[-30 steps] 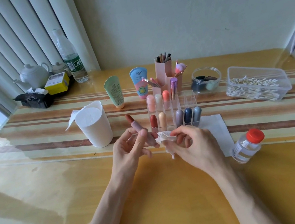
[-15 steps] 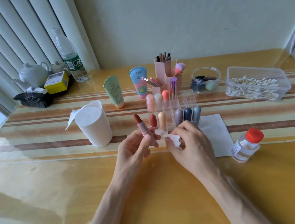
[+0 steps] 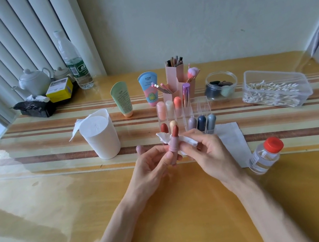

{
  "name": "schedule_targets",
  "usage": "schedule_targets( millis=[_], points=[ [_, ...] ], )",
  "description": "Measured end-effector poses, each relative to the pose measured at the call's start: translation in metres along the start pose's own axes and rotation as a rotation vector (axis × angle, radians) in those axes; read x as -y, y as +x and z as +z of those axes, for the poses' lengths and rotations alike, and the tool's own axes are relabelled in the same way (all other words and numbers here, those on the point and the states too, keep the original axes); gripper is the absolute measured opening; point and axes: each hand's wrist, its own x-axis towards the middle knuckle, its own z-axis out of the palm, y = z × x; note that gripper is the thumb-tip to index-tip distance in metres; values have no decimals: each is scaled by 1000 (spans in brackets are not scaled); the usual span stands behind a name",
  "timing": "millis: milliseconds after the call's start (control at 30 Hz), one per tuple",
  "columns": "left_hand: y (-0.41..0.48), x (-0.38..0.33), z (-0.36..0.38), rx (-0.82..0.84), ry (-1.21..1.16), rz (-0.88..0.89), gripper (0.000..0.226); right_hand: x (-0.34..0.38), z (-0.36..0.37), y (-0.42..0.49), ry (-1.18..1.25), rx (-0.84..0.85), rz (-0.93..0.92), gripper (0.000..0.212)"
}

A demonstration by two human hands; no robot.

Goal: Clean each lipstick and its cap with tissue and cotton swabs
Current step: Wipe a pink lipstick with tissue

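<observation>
Near the desk's (image 3: 171, 220) front edge, my left hand (image 3: 152, 169) pinches the lipstick (image 3: 173, 147) upright by its base. My right hand (image 3: 212, 152) pinches a tissue (image 3: 189, 141) wrapped round the collar below the bare red tip. I judge a hard squeeze could smear or snap that tip, or let the tube slip. Behind them a clear organizer (image 3: 200, 106) holds capped lipsticks (image 3: 202, 122), with some slots vacant. Toward the far right corner, a clear box (image 3: 300, 84) holds cotton swabs (image 3: 272, 93) and a jar (image 3: 220, 77) holds sponges.

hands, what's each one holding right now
Left hand: closed, holding the uncapped lipstick by its tube.
Right hand: closed, pinching a tissue against the lipstick.
</observation>
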Motion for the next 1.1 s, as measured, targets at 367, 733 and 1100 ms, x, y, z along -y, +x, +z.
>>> schedule_targets(
  millis=[367,733,1100],
  points=[
    [-2,-3,-2,66,1,-36,37,12,-23,-5,222,309,96,34],
    [-2,-5,-1,92,-145,-96,42,4,-13,-2,279,163,59,20],
    [0,-6,-1,157,-226,-137,41,3,-11,1,317,176,17,20]
  ],
)
